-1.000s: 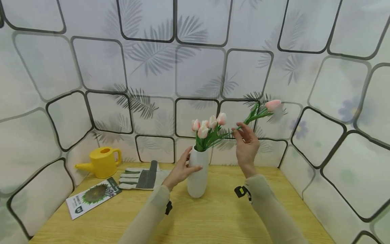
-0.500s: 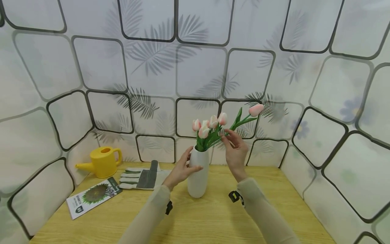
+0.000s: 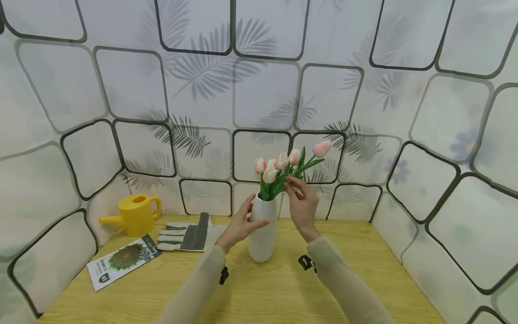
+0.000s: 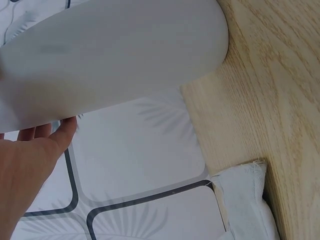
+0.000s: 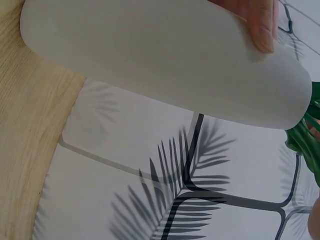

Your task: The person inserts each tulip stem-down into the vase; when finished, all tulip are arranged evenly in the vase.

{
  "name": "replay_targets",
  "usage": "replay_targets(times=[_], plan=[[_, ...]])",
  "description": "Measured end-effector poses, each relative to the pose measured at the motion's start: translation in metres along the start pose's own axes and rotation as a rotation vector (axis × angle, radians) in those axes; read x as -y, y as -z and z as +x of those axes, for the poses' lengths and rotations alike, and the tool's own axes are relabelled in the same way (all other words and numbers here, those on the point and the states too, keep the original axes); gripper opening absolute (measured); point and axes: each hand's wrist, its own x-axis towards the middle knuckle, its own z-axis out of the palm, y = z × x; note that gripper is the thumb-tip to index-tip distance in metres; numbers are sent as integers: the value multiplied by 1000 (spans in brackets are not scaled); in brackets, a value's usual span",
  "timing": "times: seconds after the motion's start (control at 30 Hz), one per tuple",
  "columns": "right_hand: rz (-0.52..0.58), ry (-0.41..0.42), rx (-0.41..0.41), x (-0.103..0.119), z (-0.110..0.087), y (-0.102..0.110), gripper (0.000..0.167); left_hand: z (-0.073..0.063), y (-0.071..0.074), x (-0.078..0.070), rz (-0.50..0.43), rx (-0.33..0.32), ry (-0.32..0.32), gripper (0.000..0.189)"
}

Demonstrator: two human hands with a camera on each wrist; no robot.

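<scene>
A white vase stands upright on the table, with several pale pink tulips in its mouth. My left hand grips the vase's upper left side, thumb in front and fingers behind. In the right wrist view, that thumb presses on the vase wall. To the right of the mouth, my right hand pinches the stem of one more pink tulip, whose bloom leans out to the right. The stem's lower end is hidden among the green leaves by the rim.
A yellow watering can stands at the back left. In front of it lies a seed packet with a sunflower picture. Grey and white work gloves lie left of the vase. Patterned walls enclose the wooden table.
My right hand has moved left and slightly down, bringing the single tulip close to the bunch and its stem toward the vase mouth. The left hand and the vase have stayed put.
</scene>
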Motion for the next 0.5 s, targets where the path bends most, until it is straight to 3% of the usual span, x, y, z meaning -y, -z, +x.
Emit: replay_targets(times=[0.13,0.5], plan=[[-74,80,24,2,-5,-5,17,1,-1,0,-1,-2,-6,92],[-154,152,88,-8,-18,-11,16,6,-1,5,-10,1,-35,91]])
